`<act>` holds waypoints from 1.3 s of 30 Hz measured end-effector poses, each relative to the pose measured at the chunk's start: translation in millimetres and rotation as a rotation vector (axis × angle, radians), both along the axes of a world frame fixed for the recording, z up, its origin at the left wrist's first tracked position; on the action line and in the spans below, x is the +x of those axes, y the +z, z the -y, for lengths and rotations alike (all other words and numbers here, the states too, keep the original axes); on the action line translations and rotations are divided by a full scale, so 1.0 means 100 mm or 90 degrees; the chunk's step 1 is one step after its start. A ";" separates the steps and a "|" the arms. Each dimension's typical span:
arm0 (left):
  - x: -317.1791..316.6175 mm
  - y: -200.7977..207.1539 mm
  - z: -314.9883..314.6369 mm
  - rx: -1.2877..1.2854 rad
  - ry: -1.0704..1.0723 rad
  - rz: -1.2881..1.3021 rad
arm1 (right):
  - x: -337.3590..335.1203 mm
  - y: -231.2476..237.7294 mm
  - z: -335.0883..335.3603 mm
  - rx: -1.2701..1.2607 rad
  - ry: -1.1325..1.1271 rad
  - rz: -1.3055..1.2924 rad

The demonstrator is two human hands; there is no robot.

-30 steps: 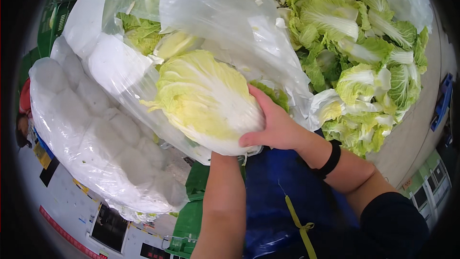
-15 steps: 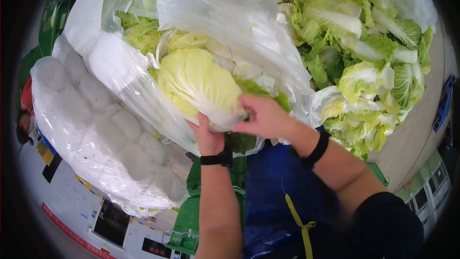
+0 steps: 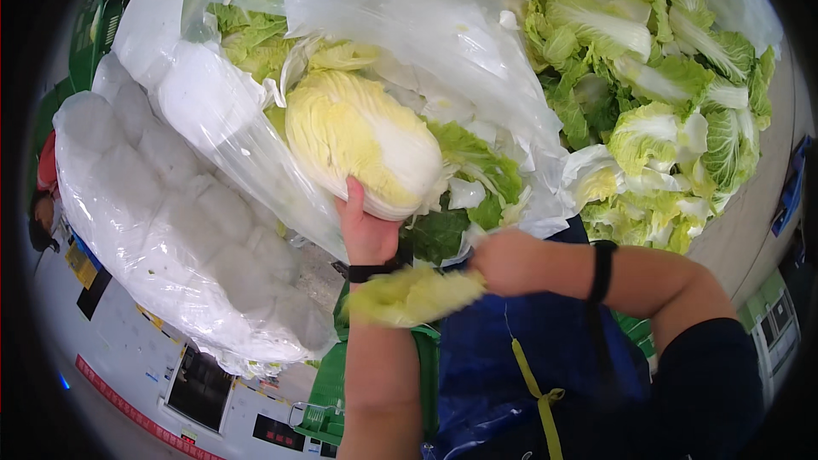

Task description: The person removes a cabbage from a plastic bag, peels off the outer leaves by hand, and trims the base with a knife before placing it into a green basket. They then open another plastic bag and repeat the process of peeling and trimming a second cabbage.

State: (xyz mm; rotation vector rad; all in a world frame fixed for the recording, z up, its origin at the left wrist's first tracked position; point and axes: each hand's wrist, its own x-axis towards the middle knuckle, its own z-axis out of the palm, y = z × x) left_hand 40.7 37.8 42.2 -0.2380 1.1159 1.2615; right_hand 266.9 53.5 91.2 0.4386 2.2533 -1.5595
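A pale yellow napa cabbage (image 3: 366, 136) lies on its side over a plastic-lined container, its white base toward me. My left hand (image 3: 368, 226) is wrapped round its near lower side, thumb up along the leaves. Off to the right of that wrist, my right hand (image 3: 504, 261) grips a loose cabbage leaf (image 3: 416, 295). The leaf is smeared by motion and stretches left across my left forearm. Green outer leaves (image 3: 477, 170) and torn scraps lie beside and under the cabbage. Part of the cabbage's underside is hidden by my left hand.
Clear plastic sheeting (image 3: 409, 25) drapes round the cabbage. At left stands a big plastic bag (image 3: 187, 238) packed with rounded white shapes. A heap of trimmed leaves (image 3: 648, 77) fills the right side. Green crates (image 3: 328, 400) show below, and a person (image 3: 43, 213) is at the far left.
My right hand has pulled a leaf off the cabbage and moved down toward me with it. The cabbage's whiter side now shows more, still in my left hand.
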 end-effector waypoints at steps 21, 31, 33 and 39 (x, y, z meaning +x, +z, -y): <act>0.52 0.37 -0.15 -0.048 0.164 -0.172 | -1.02 -0.03 -0.60 0.277 -0.718 -0.018; 0.57 0.35 0.02 0.056 0.200 -0.140 | -0.81 0.03 -0.89 -0.115 -0.397 0.109; 0.52 0.35 -0.02 0.051 0.218 -0.115 | -0.81 0.06 -0.86 -0.090 -0.310 0.125; 0.37 0.21 -0.23 -0.117 -0.070 -0.263 | -0.20 -0.05 -0.32 0.013 -0.444 -0.246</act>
